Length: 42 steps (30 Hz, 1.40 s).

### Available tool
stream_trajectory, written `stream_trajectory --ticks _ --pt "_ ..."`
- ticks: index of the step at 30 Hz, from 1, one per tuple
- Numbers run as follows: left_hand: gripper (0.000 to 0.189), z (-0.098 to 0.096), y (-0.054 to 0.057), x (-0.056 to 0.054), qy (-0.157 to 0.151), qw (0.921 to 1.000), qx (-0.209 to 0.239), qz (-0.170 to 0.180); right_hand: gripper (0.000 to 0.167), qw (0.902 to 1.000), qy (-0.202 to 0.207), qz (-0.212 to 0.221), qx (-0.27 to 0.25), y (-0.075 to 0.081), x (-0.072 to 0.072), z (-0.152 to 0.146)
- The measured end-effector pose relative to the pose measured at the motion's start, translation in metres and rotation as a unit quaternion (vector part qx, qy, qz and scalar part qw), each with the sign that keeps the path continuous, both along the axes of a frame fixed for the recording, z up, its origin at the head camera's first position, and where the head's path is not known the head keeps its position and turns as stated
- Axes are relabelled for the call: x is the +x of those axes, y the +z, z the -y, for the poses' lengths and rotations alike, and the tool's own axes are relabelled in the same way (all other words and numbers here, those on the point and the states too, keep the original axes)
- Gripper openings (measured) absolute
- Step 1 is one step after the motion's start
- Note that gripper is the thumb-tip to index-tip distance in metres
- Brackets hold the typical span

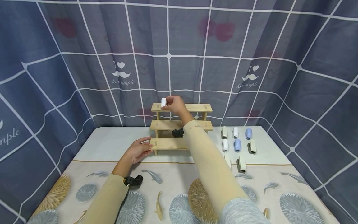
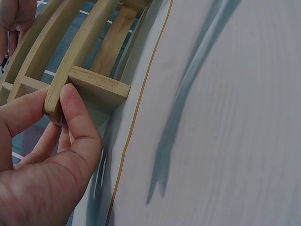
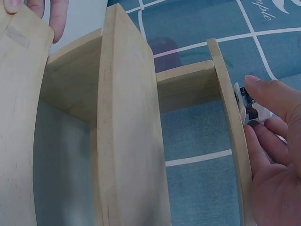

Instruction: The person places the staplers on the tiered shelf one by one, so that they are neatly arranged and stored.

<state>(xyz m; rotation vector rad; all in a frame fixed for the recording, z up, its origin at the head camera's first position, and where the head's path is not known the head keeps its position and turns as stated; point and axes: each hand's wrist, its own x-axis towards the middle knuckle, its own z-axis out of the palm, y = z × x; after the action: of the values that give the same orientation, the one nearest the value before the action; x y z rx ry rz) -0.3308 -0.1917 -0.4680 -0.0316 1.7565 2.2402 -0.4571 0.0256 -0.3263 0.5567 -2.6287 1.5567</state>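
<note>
A three-tier wooden stand (image 1: 173,125) stands on the table against the curtain. My right hand (image 1: 175,105) holds a small white hole punch (image 1: 163,102) at the left part of the top tier. In the right wrist view, thumb and fingers pinch this punch (image 3: 251,108), its metal parts showing, close against the top board; whether it touches the board I cannot tell. My left hand (image 1: 139,150) grips the left end of the lowest board, thumb and fingers on either side of its edge (image 2: 56,101) in the left wrist view.
To the right of the stand sit several small punches in rows: white (image 1: 235,132), blue (image 1: 237,145) and cream (image 1: 241,164). My right forearm hides part of the stand. A patterned cloth (image 1: 167,186) covers the table's near part; grid-patterned curtains (image 1: 184,71) enclose it.
</note>
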Motion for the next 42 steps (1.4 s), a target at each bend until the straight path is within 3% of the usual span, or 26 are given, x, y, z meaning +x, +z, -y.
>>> stream_trajectory --ticks 8,22,34,42 --pt "0.07 -0.002 0.0 0.0 -0.002 0.9999 -0.01 -0.002 0.062 0.9994 -0.008 -0.022 -0.025 -0.005 0.011 -0.005" --pt "0.07 0.0 0.0 0.002 -0.003 0.9999 -0.015 -0.003 0.062 0.9855 0.021 -0.053 -0.16 -0.027 0.044 -0.026" --pt "0.07 -0.001 0.0 0.003 -0.003 0.9999 -0.016 -0.001 0.059 0.9727 0.031 -0.064 -0.221 -0.044 0.072 -0.067" --pt "0.071 -0.002 0.001 0.003 -0.005 0.9998 -0.017 -0.001 0.056 0.9695 0.017 -0.077 -0.232 -0.056 0.091 -0.099"
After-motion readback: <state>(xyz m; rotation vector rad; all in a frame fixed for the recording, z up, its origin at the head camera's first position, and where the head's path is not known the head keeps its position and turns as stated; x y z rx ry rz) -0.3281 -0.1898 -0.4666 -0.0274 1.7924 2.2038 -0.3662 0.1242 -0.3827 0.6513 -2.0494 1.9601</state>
